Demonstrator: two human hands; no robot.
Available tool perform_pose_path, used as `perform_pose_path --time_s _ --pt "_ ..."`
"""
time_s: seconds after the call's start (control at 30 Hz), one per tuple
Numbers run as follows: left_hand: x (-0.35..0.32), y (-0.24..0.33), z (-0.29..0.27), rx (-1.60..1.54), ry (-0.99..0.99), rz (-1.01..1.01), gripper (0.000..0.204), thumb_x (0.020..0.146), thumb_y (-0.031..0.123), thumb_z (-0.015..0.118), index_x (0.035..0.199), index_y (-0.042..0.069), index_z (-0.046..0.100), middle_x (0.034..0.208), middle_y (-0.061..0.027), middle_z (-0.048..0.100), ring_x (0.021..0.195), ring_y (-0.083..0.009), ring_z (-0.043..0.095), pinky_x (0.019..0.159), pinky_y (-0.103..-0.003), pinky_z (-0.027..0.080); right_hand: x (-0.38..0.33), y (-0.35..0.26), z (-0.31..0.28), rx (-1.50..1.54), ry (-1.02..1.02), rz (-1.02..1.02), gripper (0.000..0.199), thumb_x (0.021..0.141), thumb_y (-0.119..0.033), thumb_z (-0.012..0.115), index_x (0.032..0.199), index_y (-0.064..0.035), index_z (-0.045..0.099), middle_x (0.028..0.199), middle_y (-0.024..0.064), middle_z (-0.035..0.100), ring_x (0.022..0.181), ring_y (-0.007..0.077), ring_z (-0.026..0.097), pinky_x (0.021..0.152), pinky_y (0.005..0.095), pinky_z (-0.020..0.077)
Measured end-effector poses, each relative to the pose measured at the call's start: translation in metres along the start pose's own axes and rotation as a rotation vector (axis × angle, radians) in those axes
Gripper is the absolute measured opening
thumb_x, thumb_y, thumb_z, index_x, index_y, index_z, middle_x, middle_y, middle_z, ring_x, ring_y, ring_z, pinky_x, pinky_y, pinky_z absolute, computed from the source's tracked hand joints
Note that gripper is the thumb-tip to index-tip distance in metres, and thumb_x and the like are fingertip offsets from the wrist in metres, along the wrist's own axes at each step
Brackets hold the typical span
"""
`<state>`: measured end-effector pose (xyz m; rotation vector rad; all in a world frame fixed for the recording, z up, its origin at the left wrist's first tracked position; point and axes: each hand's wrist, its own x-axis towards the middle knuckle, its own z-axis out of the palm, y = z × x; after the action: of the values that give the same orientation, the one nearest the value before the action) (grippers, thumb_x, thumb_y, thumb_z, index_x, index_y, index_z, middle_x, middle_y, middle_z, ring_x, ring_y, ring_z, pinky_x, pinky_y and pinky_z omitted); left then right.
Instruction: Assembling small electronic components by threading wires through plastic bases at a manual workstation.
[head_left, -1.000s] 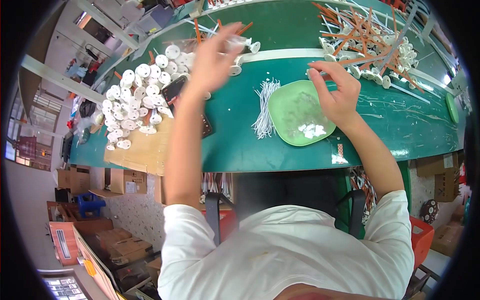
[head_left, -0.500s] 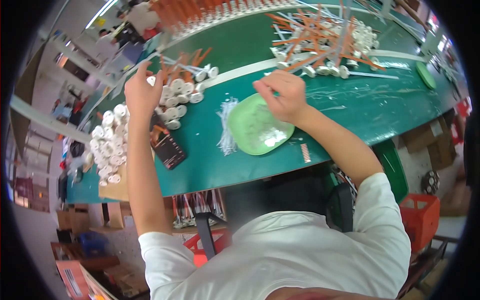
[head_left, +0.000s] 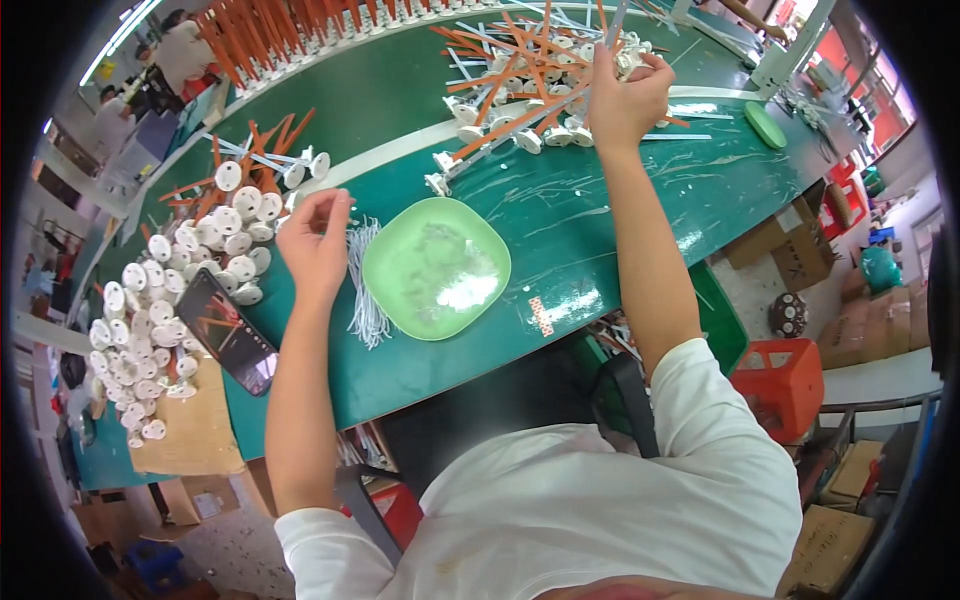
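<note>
My right hand reaches over the far pile of orange and grey strips with white round ends. Its thumb points up, apart from its curled fingers, and I make out nothing held in it. One orange-and-grey strip slants from beside that hand toward the near left. My left hand hovers beside a bundle of thin white ties, its fingers loosely bent and apart from the thumb. Right of the bundle lies a green rounded-square plate with small pale bits on it.
Many white round discs are heaped at the left, partly on cardboard. A phone leans by them. Orange strips stand in a row at the back. A small green lid lies far right; a red crate stands below.
The view has turned to the right. My left hand has gone from the white discs to beside the white ties. My right hand has moved from over the plate to the strip pile.
</note>
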<state>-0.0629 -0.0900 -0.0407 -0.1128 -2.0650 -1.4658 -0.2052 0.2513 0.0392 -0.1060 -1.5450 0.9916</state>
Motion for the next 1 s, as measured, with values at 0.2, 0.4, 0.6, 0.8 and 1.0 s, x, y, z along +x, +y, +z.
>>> perform_pose_path --time_s 0.2,0.4,0.6,0.8,1.0 --pt "0.004 0.004 -0.002 -0.054 0.038 -0.017 0.014 0.092 0.012 0.072 0.099 -0.001 0.073 0.084 -0.0043 0.073 0.071 -0.0063 0.063 0.069 -0.022 0.05 0.009 0.056 -0.001 -0.437 -0.599 -0.179 0.045 0.09 -0.042 0.065 0.084 0.0021 0.071 0.072 0.0199 0.068 0.071 0.0397 0.066 0.071 0.0468 0.0515" --pt "0.003 0.003 -0.001 -0.016 0.048 0.002 0.014 0.09 0.012 0.073 0.099 0.001 0.074 0.083 -0.0046 0.074 0.07 -0.0067 0.063 0.067 -0.022 0.049 0.016 0.052 -0.007 -0.349 -0.324 -0.07 0.04 0.094 -0.035 0.059 0.079 -0.0001 0.072 0.071 0.0185 0.068 0.067 0.0381 0.066 0.068 0.0459 0.0504" --pt "-0.009 0.032 0.003 0.048 -0.157 0.153 0.03 0.085 0.011 0.075 0.114 0.004 0.072 0.094 -0.0063 0.075 0.076 -0.0102 0.064 0.07 -0.026 0.05 0.007 0.029 -0.005 0.209 -0.523 0.549 0.035 0.098 -0.027 0.059 0.077 -0.0006 0.069 0.061 0.0041 0.061 0.054 0.0165 0.057 0.055 0.0342 0.0441" --pt "-0.028 0.094 0.03 -0.058 -0.464 0.365 0.051 0.08 0.007 0.076 0.13 0.012 0.065 0.115 -0.0115 0.072 0.091 -0.0231 0.07 0.074 -0.032 0.054 -0.068 -0.085 -0.026 0.692 -1.097 0.749 0.03 0.1 -0.023 0.061 0.082 -0.0009 0.066 0.06 -0.0028 0.051 0.049 0.0065 0.044 0.046 0.0244 0.033" --pt "-0.033 0.073 0.026 0.001 -0.513 0.351 0.03 0.082 0.005 0.074 0.112 0.007 0.075 0.093 -0.0116 0.076 0.079 -0.0252 0.074 0.076 -0.032 0.059 -0.104 -0.103 -0.038 0.687 -1.294 0.722 0.028 0.101 -0.026 0.06 0.097 0.0004 0.068 0.069 -0.0003 0.057 0.051 0.0069 0.048 0.047 0.0232 0.0351"
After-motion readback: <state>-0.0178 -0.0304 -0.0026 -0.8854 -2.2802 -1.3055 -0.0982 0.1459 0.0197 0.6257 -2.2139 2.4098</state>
